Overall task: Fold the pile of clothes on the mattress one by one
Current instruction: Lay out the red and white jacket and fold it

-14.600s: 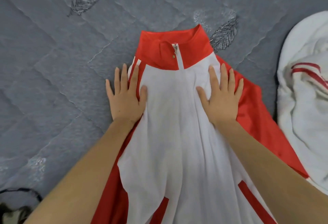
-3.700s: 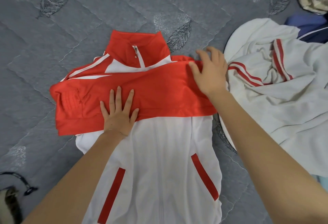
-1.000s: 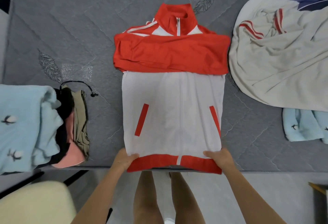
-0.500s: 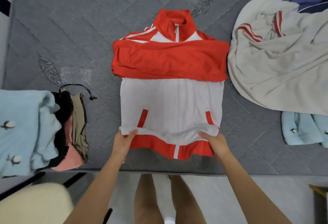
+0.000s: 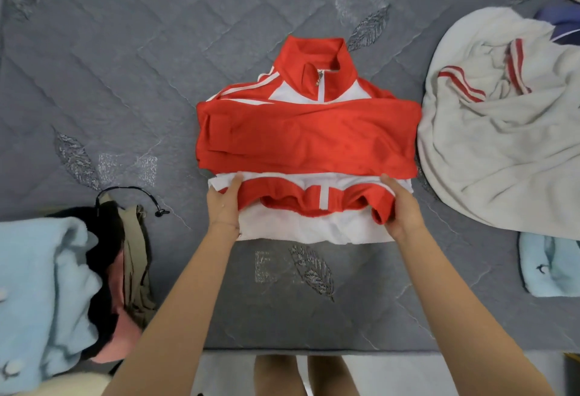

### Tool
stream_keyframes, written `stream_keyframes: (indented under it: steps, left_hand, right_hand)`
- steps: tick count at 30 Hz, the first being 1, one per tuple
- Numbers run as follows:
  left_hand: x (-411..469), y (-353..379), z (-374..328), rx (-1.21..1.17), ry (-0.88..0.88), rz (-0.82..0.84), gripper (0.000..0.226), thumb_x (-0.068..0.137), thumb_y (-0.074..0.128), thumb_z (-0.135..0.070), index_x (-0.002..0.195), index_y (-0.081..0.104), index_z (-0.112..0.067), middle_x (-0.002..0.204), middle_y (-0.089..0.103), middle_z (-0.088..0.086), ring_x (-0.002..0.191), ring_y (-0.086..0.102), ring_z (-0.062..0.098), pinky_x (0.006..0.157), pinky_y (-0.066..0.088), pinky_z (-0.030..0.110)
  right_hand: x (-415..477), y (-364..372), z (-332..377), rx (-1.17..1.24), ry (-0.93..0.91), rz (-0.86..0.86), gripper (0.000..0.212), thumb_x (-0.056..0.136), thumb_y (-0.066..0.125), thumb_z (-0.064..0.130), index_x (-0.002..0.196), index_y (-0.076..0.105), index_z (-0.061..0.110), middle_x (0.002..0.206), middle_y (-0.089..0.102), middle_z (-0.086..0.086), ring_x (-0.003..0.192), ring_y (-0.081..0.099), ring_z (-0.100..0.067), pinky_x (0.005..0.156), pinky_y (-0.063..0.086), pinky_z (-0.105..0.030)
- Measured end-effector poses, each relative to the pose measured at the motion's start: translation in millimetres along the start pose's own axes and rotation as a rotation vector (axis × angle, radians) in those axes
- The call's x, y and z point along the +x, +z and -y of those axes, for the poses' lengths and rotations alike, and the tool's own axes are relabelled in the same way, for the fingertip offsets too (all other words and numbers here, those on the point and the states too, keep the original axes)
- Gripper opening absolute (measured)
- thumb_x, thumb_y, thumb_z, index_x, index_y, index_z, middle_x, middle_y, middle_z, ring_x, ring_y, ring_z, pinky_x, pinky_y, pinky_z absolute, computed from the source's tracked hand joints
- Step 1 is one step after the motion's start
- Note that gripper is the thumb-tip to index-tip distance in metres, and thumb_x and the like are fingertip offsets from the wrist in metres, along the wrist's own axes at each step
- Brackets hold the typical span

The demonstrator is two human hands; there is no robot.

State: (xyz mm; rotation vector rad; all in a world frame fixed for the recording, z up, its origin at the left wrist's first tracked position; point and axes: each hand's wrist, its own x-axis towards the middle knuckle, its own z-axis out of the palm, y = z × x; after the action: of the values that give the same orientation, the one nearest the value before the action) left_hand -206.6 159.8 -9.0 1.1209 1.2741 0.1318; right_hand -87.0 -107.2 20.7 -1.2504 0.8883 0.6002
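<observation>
The red and white jacket (image 5: 307,135) lies mid-mattress (image 5: 125,50), its sleeves folded across the chest. Our left hand (image 5: 224,204) and right hand (image 5: 401,207) each grip a corner of its red hem, doubled up just below the sleeves. A crumpled white top (image 5: 502,150) lies beside it.

The mattress (image 5: 131,59) is lit brightly and evenly; a faint shadow is cast along the near edge of the jacket (image 5: 307,138). The forearms (image 5: 175,317) are stretched by wide-angle distortion, and the pale blue garment (image 5: 40,285) at near left is blurred.
</observation>
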Motion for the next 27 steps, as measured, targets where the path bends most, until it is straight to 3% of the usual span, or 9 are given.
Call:
stream_keyframes:
  steps: [2,5,9,12,15,17,19,24,27]
  left_hand:
    - [20.9,15.1,-22.7,-0.049,0.023,0.034,0.036,0.085,0.072,-0.027,0.117,0.058,-0.019,0.111,0.067,0.005,0.106,0.064,0.025,0.092,0.053,0.044]
    - [51.1,38.2,-57.3,-0.120,-0.004,0.077,0.040,0.085,0.072,-0.027,0.121,0.056,-0.018,0.115,0.065,0.004,0.109,0.063,0.026,0.089,0.053,0.043]
    - [76.7,65.9,-86.9,-0.305,-0.010,0.185,0.034,0.095,0.058,-0.025,0.122,0.054,-0.004,0.110,0.068,0.013,0.100,0.068,0.025,0.077,0.058,0.035]
    - [75.7,77.5,-77.9,-0.070,0.156,0.150,0.045,0.096,0.057,-0.016,0.136,0.041,-0.007,0.125,0.057,0.011,0.111,0.060,0.019,0.087,0.052,0.022]
    - [70.0,75.3,-48.4,0.637,0.529,0.194,0.055,0.095,0.057,-0.023,0.145,0.033,-0.016,0.148,0.039,0.007,0.136,0.037,0.021,0.111,0.029,0.026]
    - [71.6,68.5,-29.9,1.173,0.674,0.226,0.064,0.095,0.052,-0.036,0.150,0.023,-0.022,0.160,0.015,0.006,0.147,0.008,0.026,0.119,0.005,0.038]
    - [74.8,63.8,-15.3,1.468,0.658,0.270,0.069,0.095,0.044,-0.046,0.152,0.008,-0.032,0.161,-0.008,0.003,0.147,-0.012,0.027,0.117,-0.008,0.046]
    - [83.5,64.0,-3.1,1.591,0.655,0.252,0.072,0.094,0.035,-0.056,0.151,-0.006,-0.037,0.159,-0.022,0.000,0.145,-0.021,0.025,0.115,-0.014,0.050]
    - [84.2,67.0,-4.0,1.617,0.645,0.240,0.072,0.094,0.034,-0.057,0.151,-0.005,-0.037,0.159,-0.021,0.001,0.146,-0.019,0.026,0.115,-0.012,0.051]
  right_hand:
    - [12.0,18.6,21.1,0.109,0.006,0.023,0.018,0.095,0.055,0.018,0.109,0.058,0.008,0.090,0.063,-0.007,0.075,0.060,-0.015,0.065,0.049,-0.022]
    - [26.3,43.9,54.2,0.268,-0.011,0.054,0.016,0.098,0.049,0.020,0.091,0.060,0.011,0.072,0.068,0.000,0.064,0.064,-0.010,0.063,0.051,-0.019]
    - [48.0,66.0,83.7,0.499,-0.063,0.079,0.031,0.098,0.049,0.034,0.108,0.058,0.007,0.101,0.067,-0.009,0.093,0.066,-0.020,0.088,0.054,-0.028]
    - [59.0,74.1,77.4,0.018,-0.345,-0.070,0.023,0.098,0.051,0.032,0.117,0.052,0.018,0.116,0.061,-0.001,0.110,0.060,-0.016,0.096,0.048,-0.026]
    - [73.0,64.6,55.6,-0.668,-0.606,-0.151,0.047,0.092,0.062,0.025,0.135,0.047,0.016,0.137,0.049,0.000,0.126,0.046,-0.011,0.100,0.036,-0.014]
    - [86.8,51.9,42.1,-1.132,-0.546,-0.149,0.059,0.090,0.063,0.032,0.143,0.041,0.019,0.154,0.029,-0.005,0.143,0.023,-0.020,0.114,0.020,-0.030]
    - [94.4,37.6,32.9,-1.440,-0.456,-0.147,0.064,0.090,0.059,0.041,0.147,0.032,0.030,0.161,0.009,-0.003,0.148,0.003,-0.022,0.117,0.004,-0.046]
    - [108.2,20.8,26.4,-1.575,-0.511,-0.072,0.068,0.094,0.046,0.050,0.152,0.012,0.037,0.162,-0.008,0.000,0.148,-0.009,-0.021,0.117,-0.005,-0.052]
    - [110.0,21.5,30.3,-1.519,-0.585,-0.064,0.068,0.094,0.050,0.048,0.152,0.019,0.033,0.162,-0.002,-0.004,0.149,-0.006,-0.024,0.117,-0.002,-0.052]
